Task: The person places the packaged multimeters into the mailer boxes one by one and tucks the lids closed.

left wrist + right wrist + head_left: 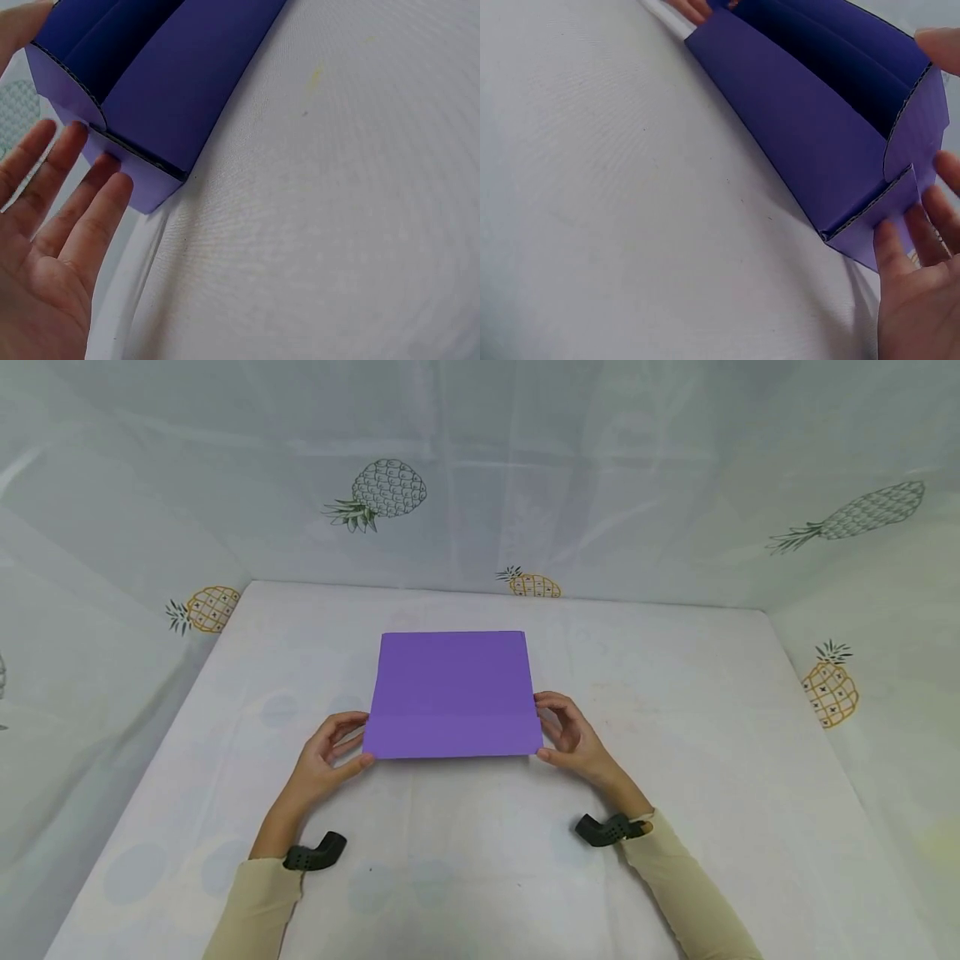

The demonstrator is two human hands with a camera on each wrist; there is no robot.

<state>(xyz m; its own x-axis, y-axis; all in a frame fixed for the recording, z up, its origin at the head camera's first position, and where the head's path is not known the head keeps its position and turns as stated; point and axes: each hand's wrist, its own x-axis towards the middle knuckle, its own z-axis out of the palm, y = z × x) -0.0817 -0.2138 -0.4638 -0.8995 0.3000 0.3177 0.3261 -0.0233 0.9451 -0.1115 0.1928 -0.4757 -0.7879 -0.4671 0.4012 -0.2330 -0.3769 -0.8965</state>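
Observation:
A purple cardboard box point(454, 693) lies on the white-covered table in the head view. Both wrist views show its front gaping, with a dark blue inside under the raised lid and lid side flap point(71, 94). My left hand point(324, 756) is at the box's left side; its nearly straight fingers touch the side wall, and the thumb is by the lid's front corner. Mirroring it, my right hand point(576, 742) has extended fingers against the right wall point(870, 229) and its thumb at the lid's front right corner. The box's contents, if any, are hidden.
White cloth covers the table point(465, 860). Behind and beside it hang pale curtains with pineapple prints point(388, 489). A black wrist device sits on the left wrist point(315, 852) and another on the right wrist point(611, 829).

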